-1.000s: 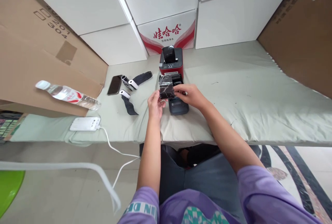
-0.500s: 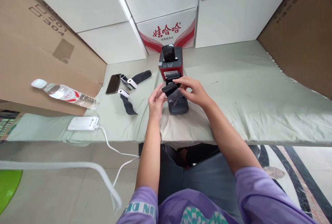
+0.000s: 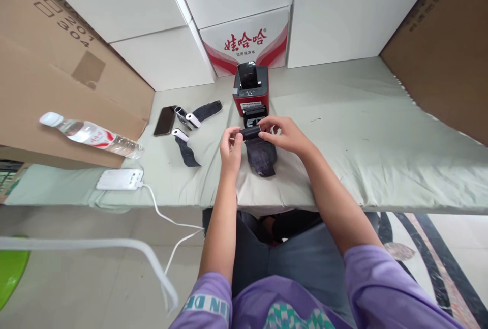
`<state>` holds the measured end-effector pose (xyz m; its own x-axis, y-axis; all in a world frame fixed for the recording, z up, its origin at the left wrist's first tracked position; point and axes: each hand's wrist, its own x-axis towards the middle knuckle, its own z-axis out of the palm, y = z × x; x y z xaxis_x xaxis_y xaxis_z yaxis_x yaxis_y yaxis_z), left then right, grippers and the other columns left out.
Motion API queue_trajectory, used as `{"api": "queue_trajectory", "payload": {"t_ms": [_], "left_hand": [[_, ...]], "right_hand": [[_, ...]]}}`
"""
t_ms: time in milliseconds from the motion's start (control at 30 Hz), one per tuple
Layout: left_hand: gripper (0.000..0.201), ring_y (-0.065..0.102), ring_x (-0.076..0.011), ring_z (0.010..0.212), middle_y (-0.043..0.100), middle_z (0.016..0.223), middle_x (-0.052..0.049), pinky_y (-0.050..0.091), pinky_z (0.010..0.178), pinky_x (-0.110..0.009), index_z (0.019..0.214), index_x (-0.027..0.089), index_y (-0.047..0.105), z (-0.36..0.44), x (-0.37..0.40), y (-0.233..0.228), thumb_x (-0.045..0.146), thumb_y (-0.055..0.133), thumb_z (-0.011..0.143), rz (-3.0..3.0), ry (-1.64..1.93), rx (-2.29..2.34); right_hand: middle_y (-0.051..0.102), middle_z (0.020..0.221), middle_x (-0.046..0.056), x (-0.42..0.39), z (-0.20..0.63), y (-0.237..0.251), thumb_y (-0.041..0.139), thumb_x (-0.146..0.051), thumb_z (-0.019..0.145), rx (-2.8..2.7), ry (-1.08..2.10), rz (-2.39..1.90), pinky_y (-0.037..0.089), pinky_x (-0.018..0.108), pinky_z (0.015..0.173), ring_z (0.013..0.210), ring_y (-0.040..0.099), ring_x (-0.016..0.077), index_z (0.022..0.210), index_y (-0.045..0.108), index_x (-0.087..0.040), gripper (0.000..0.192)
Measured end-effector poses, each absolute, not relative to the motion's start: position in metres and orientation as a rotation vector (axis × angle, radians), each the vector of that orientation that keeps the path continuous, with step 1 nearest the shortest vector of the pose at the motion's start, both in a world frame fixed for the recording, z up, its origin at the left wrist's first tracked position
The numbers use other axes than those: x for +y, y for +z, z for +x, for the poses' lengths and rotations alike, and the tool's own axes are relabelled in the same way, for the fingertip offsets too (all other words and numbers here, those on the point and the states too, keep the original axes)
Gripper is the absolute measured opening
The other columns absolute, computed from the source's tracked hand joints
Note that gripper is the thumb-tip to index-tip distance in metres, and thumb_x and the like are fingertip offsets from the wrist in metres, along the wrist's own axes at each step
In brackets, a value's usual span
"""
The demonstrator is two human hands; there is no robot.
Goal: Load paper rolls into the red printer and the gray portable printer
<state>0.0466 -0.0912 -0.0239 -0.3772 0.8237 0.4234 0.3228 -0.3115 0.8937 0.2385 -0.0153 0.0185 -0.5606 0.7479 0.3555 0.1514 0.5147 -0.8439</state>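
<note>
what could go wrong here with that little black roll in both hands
The black roll is pinched only at its two ends, left hand on one, right hand on the other, so it may slip and its dark strip, trailing onto the cloth, could unwind. The hands work right against the red machine, so a bump might shove it. The water bottle lies on its side above the white power strip; a leak there would be bad.

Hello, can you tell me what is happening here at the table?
A person in purple sleeves sits at a cloth-covered table. Both hands, left and right, hold a small black roll by its ends, dark sheet hanging from it onto the table. A red printer stands just behind; phone and bottle lie left.
</note>
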Motion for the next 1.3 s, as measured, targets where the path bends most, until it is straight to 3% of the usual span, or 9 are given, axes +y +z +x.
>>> {"api": "queue_trajectory", "payload": {"t_ms": [167, 333, 533, 800, 1033, 1100, 1233, 1300], "left_hand": [[0.039, 0.061, -0.0157, 0.087, 0.066, 0.106, -0.004, 0.049, 0.08, -0.028, 0.121, 0.025, 0.065, 0.047, -0.091, -0.025, 0.045, 0.075, 0.089, 1.627, 1.565, 1.551], [0.03, 0.06, -0.0231, 0.111, 0.065, 0.114, -0.007, 0.048, 0.1, -0.037, 0.118, 0.025, 0.07, 0.048, -0.088, -0.026, 0.029, 0.074, 0.089, 1.834, 1.46, 1.745], [0.027, 0.052, -0.0278, 0.129, 0.057, 0.128, -0.01, 0.04, 0.118, -0.045, 0.116, 0.025, 0.073, 0.049, -0.087, -0.029, 0.031, 0.074, 0.089, 1.835, 1.363, 1.898], [0.026, 0.051, -0.0286, 0.13, 0.056, 0.128, -0.011, 0.039, 0.119, -0.046, 0.118, 0.026, 0.074, 0.05, -0.084, -0.033, 0.039, 0.063, 0.097, 1.764, 1.296, 1.933], [0.039, 0.047, -0.0295, 0.128, 0.054, 0.137, -0.011, 0.036, 0.119, -0.048, 0.108, 0.027, 0.08, 0.05, -0.086, -0.03, 0.048, 0.047, 0.104, 1.814, 1.273, 1.871], [0.046, 0.045, -0.0303, 0.13, 0.055, 0.139, -0.011, 0.035, 0.119, -0.05, 0.101, 0.026, 0.081, 0.05, -0.086, -0.031, 0.052, 0.043, 0.104, 1.836, 1.265, 1.841], [0.049, 0.049, -0.0274, 0.131, 0.058, 0.136, -0.011, 0.035, 0.12, -0.045, 0.103, 0.025, 0.079, 0.047, -0.086, -0.031, 0.054, 0.039, 0.105, 1.762, 1.459, 1.804], [0.047, 0.053, -0.0246, 0.13, 0.061, 0.131, -0.01, 0.038, 0.119, -0.042, 0.112, 0.025, 0.076, 0.045, -0.085, -0.031, 0.054, 0.039, 0.105, 1.632, 1.608, 1.788]], "right_hand": [[0.073, 0.086, 0.003, -0.013, 0.244, 0.02, 0.067, -0.036, 0.082, -2.011, 1.02, -0.829, 0.045, 0.031, 0.071, 0.08, 0.066, 0.0187, 0.096, 0.07, -0.018, 0.023], [0.069, 0.093, 0.007, -0.007, 0.246, 0.011, 0.063, -0.03, 0.079, -2.148, 0.769, -0.848, 0.048, 0.04, 0.087, 0.092, 0.061, 0.0243, 0.092, 0.067, -0.019, 0.018], [0.057, 0.106, 0.011, -0.006, 0.241, -0.002, 0.064, -0.03, 0.081, -2.18, 0.595, -0.919, 0.044, 0.052, 0.106, 0.111, 0.051, 0.0313, 0.093, 0.069, -0.02, 0.016], [0.053, 0.112, 0.011, -0.007, 0.242, -0.004, 0.065, -0.026, 0.082, -2.198, 0.599, -0.917, 0.045, 0.051, 0.108, 0.113, 0.05, 0.0307, 0.109, 0.073, -0.021, 0.029], [0.054, 0.103, 0.01, -0.004, 0.237, -0.008, 0.062, -0.027, 0.086, -2.141, 0.655, -0.997, 0.048, 0.049, 0.104, 0.106, 0.055, 0.0281, 0.094, 0.074, -0.021, 0.016], [0.059, 0.109, 0.012, -0.002, 0.234, -0.008, 0.062, -0.033, 0.087, -2.012, 0.711, -1.015, 0.05, 0.048, 0.102, 0.108, 0.057, 0.0281, 0.104, 0.069, -0.02, 0.022], [0.058, 0.143, 0.014, -0.001, 0.231, -0.005, 0.062, -0.053, 0.09, -1.822, 0.957, -0.921, 0.051, 0.046, 0.103, 0.128, 0.055, 0.0291, 0.139, 0.052, -0.024, 0.058], [0.062, 0.142, 0.011, -0.001, 0.232, -0.001, 0.057, -0.058, 0.094, -1.761, 1.064, -0.855, 0.051, 0.043, 0.104, 0.128, 0.057, 0.0268, 0.135, 0.056, -0.025, 0.053]]}}
